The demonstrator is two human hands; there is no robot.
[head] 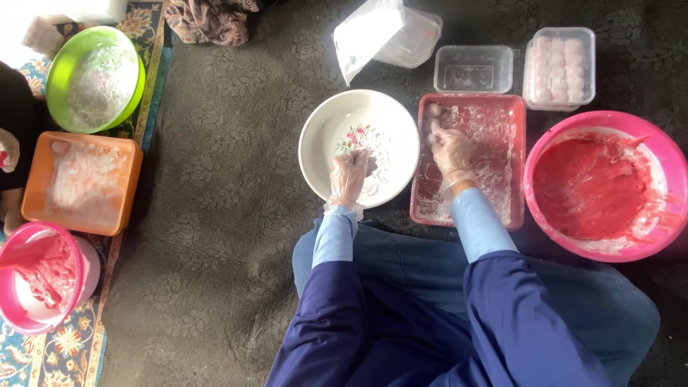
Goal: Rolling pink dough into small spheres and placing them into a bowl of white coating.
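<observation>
The left hand [349,174], in a thin clear glove, rests inside the white flowered bowl [358,147], fingers curled loosely on its floury bottom; whether it grips anything I cannot tell. The right hand [450,149], also gloved, reaches into the red tray [469,161] dusted with white flour, its fingers closed around a small pale dough ball [433,115] at the tray's far corner.

A judgement: the soft ball could tear or stick to the glove if squeezed hard, and flour could spill over the shallow tray edge onto the rug.

To the right of the right hand sits a pink basin of red paste [605,185]. Beyond that hand stand an empty clear box [474,69] and a lidded box of pink balls [560,68].

Everything sits on a dark patterned rug [215,215] on the floor. Well left of the left hand are a green bowl [94,79], an orange tray [82,183] and another pink tub [43,287], beside a second person's place
</observation>
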